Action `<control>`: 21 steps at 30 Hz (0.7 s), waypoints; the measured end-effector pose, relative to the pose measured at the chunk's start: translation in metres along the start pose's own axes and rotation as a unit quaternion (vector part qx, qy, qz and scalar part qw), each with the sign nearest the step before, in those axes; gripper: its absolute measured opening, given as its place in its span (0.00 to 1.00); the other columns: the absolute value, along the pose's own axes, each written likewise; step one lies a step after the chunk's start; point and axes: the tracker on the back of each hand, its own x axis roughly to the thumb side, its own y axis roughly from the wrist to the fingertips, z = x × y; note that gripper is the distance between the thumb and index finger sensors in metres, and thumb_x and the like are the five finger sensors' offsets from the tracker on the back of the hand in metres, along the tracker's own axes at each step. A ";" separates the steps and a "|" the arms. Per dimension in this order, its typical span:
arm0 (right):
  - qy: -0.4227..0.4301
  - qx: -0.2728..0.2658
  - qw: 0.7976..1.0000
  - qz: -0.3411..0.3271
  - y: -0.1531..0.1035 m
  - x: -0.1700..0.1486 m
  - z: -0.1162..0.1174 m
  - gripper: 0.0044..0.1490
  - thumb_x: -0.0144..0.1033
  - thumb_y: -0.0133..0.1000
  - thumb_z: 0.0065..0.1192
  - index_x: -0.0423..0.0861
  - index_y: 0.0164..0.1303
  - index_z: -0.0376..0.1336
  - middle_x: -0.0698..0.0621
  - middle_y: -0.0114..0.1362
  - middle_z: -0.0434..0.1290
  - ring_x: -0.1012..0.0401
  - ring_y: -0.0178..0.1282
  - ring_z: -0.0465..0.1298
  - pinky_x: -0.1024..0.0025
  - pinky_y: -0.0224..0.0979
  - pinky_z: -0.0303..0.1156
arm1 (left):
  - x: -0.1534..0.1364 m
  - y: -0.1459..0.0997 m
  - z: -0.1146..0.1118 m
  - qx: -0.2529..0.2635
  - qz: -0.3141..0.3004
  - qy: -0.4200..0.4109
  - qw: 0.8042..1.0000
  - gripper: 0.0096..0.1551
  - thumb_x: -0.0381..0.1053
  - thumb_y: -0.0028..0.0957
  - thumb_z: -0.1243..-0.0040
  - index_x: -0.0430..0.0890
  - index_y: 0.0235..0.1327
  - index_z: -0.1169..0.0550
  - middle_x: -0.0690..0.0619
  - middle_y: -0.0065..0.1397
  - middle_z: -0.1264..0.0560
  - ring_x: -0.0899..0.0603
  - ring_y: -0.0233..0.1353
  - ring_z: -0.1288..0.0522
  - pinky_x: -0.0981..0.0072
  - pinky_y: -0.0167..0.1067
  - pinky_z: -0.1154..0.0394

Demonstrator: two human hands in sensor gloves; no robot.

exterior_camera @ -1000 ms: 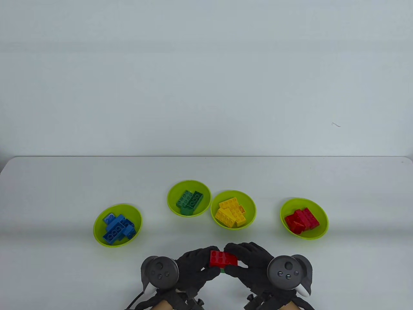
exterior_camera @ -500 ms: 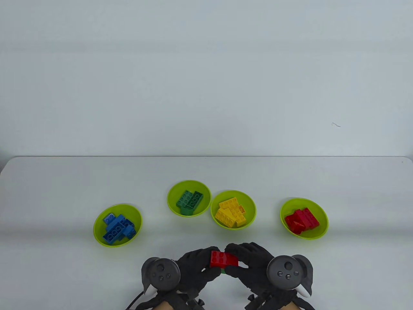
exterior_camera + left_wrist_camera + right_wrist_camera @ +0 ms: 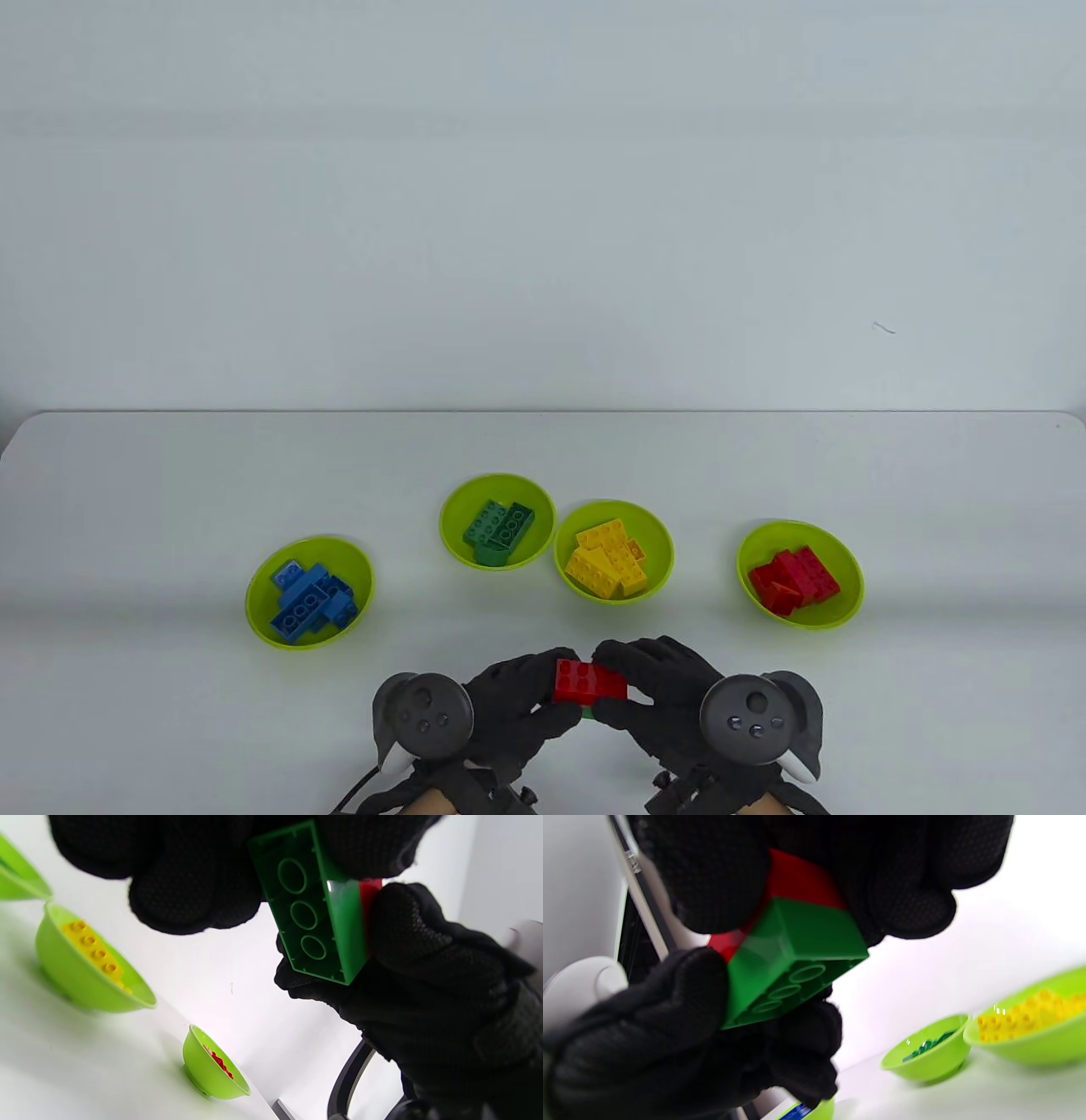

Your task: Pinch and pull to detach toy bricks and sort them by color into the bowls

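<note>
A: What are the two hands doing?

B: The left hand (image 3: 509, 705) and the right hand (image 3: 653, 692) both hold one small stack, low at the front of the counter (image 3: 127, 509). A red brick (image 3: 589, 682) sits on top, and a green brick (image 3: 316, 906) is stuck under it.

A: How is each grip?

B: Each grip is closed around the stack, with fingers curled on both ends. The bricks are not pulled apart yet.

A: Did anything change from a moment ago?

B: Almost nothing. The hands and the stack are in the same spot as before.

A: And the bowls?

B: They stayed put. The blue bowl (image 3: 256, 613) is on the left, then the green bowl (image 3: 454, 543), the yellow bowl (image 3: 657, 573), and the red bowl (image 3: 848, 598) on the right.
</note>
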 end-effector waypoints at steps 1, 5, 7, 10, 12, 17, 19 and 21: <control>-0.017 -0.004 1.000 -0.006 0.000 0.001 0.001 0.36 0.45 0.49 0.68 0.37 0.63 0.71 0.36 0.60 0.79 0.45 0.56 0.79 0.46 0.68 0.69 | -0.002 -0.001 0.000 0.002 0.014 -0.021 1.000 0.39 0.56 0.49 0.42 0.28 0.62 0.25 0.30 0.55 0.20 0.35 0.52 0.18 0.40 0.53 0.26; 0.004 0.004 1.000 0.000 0.000 -0.001 0.003 0.36 0.44 0.49 0.69 0.37 0.62 0.72 0.36 0.59 0.79 0.45 0.55 0.79 0.45 0.67 0.69 | -0.002 -0.001 0.000 -0.007 0.007 -0.007 1.000 0.39 0.55 0.48 0.41 0.28 0.63 0.26 0.30 0.56 0.20 0.34 0.53 0.18 0.39 0.54 0.26; 0.017 0.015 1.000 0.009 0.001 -0.002 0.002 0.36 0.44 0.49 0.70 0.37 0.62 0.72 0.36 0.59 0.79 0.45 0.55 0.79 0.46 0.67 0.69 | 0.001 0.000 0.001 -0.014 -0.034 0.036 0.999 0.39 0.55 0.48 0.42 0.29 0.64 0.26 0.31 0.57 0.21 0.34 0.54 0.19 0.40 0.55 0.27; 0.050 0.022 0.998 0.019 0.002 -0.005 0.000 0.36 0.43 0.47 0.71 0.37 0.62 0.72 0.37 0.59 0.79 0.45 0.55 0.79 0.46 0.67 0.70 | 0.006 -0.001 0.002 0.000 -0.077 0.087 0.993 0.40 0.57 0.48 0.43 0.30 0.64 0.26 0.32 0.58 0.20 0.36 0.55 0.18 0.41 0.56 0.26; 0.065 0.026 0.997 0.024 0.002 -0.007 -0.001 0.35 0.43 0.47 0.71 0.37 0.61 0.72 0.36 0.59 0.79 0.45 0.54 0.79 0.46 0.67 0.70 | 0.006 -0.002 0.002 0.001 -0.083 0.086 0.993 0.40 0.57 0.48 0.43 0.30 0.64 0.26 0.32 0.57 0.21 0.36 0.55 0.18 0.41 0.57 0.26; 0.072 0.039 0.996 0.026 0.003 -0.009 -0.003 0.35 0.42 0.47 0.71 0.36 0.61 0.72 0.36 0.58 0.79 0.45 0.54 0.79 0.45 0.67 0.70 | 0.006 -0.003 -0.001 0.003 -0.091 0.078 0.993 0.40 0.57 0.48 0.44 0.30 0.64 0.26 0.33 0.57 0.20 0.36 0.54 0.18 0.42 0.57 0.26; 0.072 0.039 0.996 0.028 0.002 -0.009 -0.003 0.35 0.42 0.47 0.71 0.36 0.61 0.72 0.36 0.58 0.79 0.45 0.54 0.79 0.45 0.67 0.69 | 0.006 -0.002 -0.002 0.002 -0.080 0.071 0.994 0.40 0.57 0.49 0.44 0.30 0.63 0.26 0.33 0.57 0.20 0.36 0.54 0.18 0.41 0.56 0.26; 0.012 0.023 1.000 0.009 0.000 -0.002 -0.003 0.36 0.43 0.48 0.70 0.36 0.62 0.72 0.36 0.59 0.79 0.45 0.55 0.79 0.45 0.68 0.69 | 0.004 -0.002 -0.003 -0.001 -0.046 0.052 0.998 0.39 0.57 0.50 0.44 0.29 0.63 0.26 0.32 0.56 0.20 0.36 0.53 0.18 0.41 0.55 0.26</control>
